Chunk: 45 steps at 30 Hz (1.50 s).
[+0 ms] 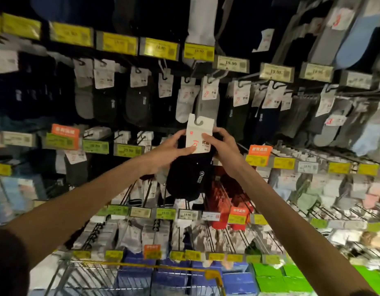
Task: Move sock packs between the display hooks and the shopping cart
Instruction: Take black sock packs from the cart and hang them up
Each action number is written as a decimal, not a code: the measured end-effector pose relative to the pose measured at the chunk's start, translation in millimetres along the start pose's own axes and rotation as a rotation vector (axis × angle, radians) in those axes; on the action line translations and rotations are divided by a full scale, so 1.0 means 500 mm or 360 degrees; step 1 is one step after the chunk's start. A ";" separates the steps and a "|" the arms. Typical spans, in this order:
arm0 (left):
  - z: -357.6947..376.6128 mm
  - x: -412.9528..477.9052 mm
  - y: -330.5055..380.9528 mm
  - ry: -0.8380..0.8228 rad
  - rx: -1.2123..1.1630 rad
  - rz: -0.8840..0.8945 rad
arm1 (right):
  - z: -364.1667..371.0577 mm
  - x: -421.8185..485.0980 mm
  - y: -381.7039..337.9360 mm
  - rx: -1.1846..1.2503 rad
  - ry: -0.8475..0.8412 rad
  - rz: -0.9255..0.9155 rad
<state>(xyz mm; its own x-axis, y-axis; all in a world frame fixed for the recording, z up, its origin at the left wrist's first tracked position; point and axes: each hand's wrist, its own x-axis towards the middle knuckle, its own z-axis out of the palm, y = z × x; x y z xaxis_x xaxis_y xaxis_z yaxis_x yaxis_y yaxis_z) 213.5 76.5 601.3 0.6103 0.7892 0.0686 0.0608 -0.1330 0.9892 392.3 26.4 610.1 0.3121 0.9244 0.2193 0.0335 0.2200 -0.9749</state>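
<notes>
Both arms up at the rack. Left grip (173, 146) pinches the sock pack (190, 178) by its white card (198, 129), thumb on the front, fingers curled behind. Right grip (220, 144) grasps the card's other edge, thumb on front too. Pack = black socks w/ small white logo, hanging below the card. Its hanger tip at top is free, on no hook, just under a grey pack (208, 103) that hangs from a hook (214, 76). More packs on hooks all round, yellow price tags (198, 51) above. Cart (112, 274) low in view, wire w/ yellow handle, well below the pack; contents: can't tell.
</notes>
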 end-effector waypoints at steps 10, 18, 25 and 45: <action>-0.083 -0.023 0.018 0.0089 0.0008 0.0058 | 0.087 0.029 -0.039 -0.0011 -0.0118 -0.0035; -0.179 0.018 0.053 0.0435 0.0028 0.0447 | 0.219 0.124 -0.100 -0.0060 0.0008 -0.0138; -0.247 0.070 0.102 0.0480 0.0174 0.0655 | 0.287 0.195 -0.163 0.0097 0.0078 -0.0287; -0.287 0.152 0.147 0.0452 0.0308 0.0652 | 0.308 0.316 -0.173 0.0087 0.0341 -0.0280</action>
<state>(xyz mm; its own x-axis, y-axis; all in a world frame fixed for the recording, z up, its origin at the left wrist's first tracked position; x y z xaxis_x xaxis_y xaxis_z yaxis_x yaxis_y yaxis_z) 150.9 212.7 697.7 0.3786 0.7771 0.5028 0.0236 -0.5512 0.8341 292.7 201.6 734.8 0.4997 0.7849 0.3663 0.0554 0.3931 -0.9178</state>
